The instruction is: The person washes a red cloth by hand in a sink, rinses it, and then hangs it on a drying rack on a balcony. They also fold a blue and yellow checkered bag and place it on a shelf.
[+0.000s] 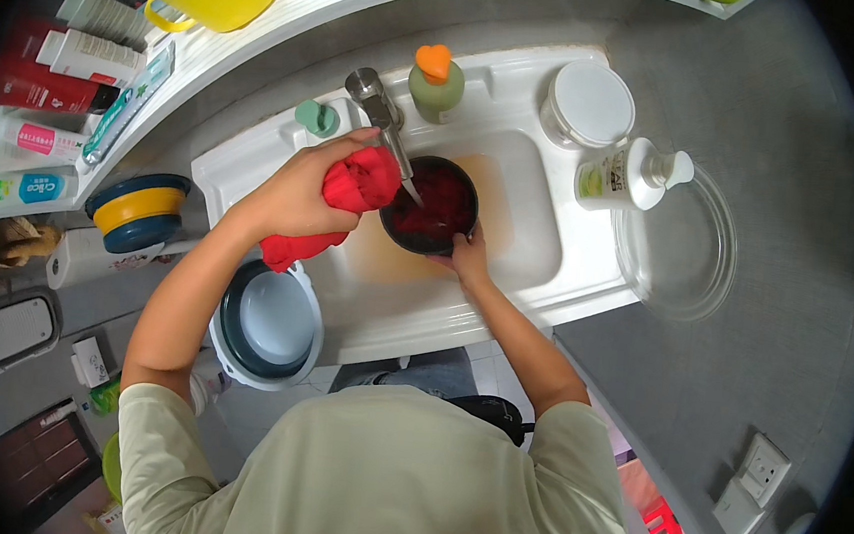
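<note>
Pale green sleeves fill the bottom of the view, both forearms reaching up over a white sink (537,276). Beyond them, the right hand (468,255) grips the near rim of a dark bowl (430,205) of red liquid in the basin. Farther left, the left hand (302,192) is clenched around a bunched red cloth (352,196), just beside the metal tap (379,113)

One red cloth (352,201), one dark bowl (432,207)
</note>
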### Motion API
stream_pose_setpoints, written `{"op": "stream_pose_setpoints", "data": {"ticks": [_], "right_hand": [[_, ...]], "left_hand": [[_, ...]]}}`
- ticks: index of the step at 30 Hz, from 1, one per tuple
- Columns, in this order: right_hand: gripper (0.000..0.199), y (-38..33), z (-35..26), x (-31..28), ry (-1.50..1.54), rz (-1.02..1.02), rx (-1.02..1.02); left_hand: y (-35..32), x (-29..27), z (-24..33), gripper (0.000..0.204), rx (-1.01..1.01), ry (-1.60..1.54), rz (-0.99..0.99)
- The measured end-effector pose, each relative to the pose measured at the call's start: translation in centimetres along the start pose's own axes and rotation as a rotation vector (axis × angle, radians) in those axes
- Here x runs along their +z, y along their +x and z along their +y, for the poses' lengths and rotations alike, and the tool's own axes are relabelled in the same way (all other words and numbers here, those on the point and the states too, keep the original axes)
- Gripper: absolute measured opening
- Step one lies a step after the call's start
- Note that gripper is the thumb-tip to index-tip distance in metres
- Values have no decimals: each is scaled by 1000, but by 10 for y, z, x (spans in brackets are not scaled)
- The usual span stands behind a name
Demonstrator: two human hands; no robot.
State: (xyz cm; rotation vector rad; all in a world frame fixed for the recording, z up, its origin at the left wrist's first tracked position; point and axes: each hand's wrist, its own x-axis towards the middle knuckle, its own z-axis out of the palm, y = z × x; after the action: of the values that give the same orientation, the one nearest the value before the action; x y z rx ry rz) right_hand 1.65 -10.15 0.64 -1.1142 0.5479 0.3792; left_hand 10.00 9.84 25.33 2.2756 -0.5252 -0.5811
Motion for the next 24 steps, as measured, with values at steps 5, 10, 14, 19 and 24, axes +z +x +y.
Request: {"op": "stream_pose_setpoints", "data": {"ticks": [5, 10, 14, 19, 24], "right_hand": [[55, 1, -1, 3, 4, -33, -13], [57, 6, -6, 0, -47, -43, 57], [58, 6, -5, -2, -7, 2, 35], [57, 1, -11, -1, 43, -72, 84], [55, -3, -19, 4, 24, -87, 79]], "left_hand": [[4, -5, 5, 54, 14, -42, 16], [6, -2, 3, 53, 7, -22, -1], [7, -1, 0, 53, 4, -12, -16], [6, 1, 0, 53, -11, -16, -15], [6, 2, -1, 53, -14, -11, -16]]}}
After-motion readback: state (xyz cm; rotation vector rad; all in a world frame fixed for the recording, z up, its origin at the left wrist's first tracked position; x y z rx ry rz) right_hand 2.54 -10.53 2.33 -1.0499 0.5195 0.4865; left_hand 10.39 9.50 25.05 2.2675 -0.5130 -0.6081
